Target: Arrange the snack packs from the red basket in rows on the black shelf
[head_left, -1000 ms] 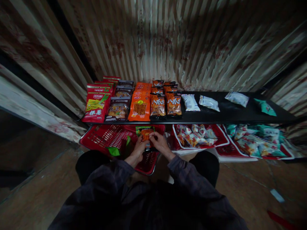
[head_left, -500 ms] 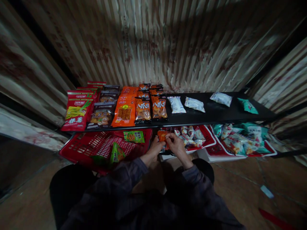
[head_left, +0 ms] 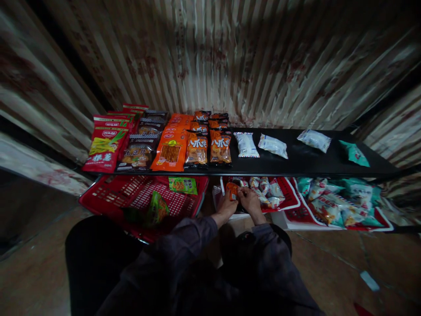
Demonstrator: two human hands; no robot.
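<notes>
Below the shelf's front edge, my left hand (head_left: 226,206) is closed on a small orange snack bag (head_left: 232,191). Just to the right of that bag, my right hand (head_left: 250,200) has its fingers curled together; what they grip is hidden in the shade. Both hands are over the near left part of a red basket (head_left: 289,206) with a white rim, which holds white-and-red snack bags (head_left: 275,189). On the shelf above stand orange-and-black snack bags (head_left: 221,148) in two rows.
The black shelf (head_left: 259,166) also carries red bags (head_left: 107,145), brown bags (head_left: 138,153), flat orange packs (head_left: 169,151), white packets (head_left: 246,145) and a teal packet (head_left: 354,153). Underneath are a red basket (head_left: 131,188) with green packets (head_left: 183,185) and another basket with teal-and-white bags (head_left: 329,206).
Both hands have shifted a little right in view, the orange bag with them. My right fingertips sit farther from the bag's orange face. The camera view has shifted slightly.
</notes>
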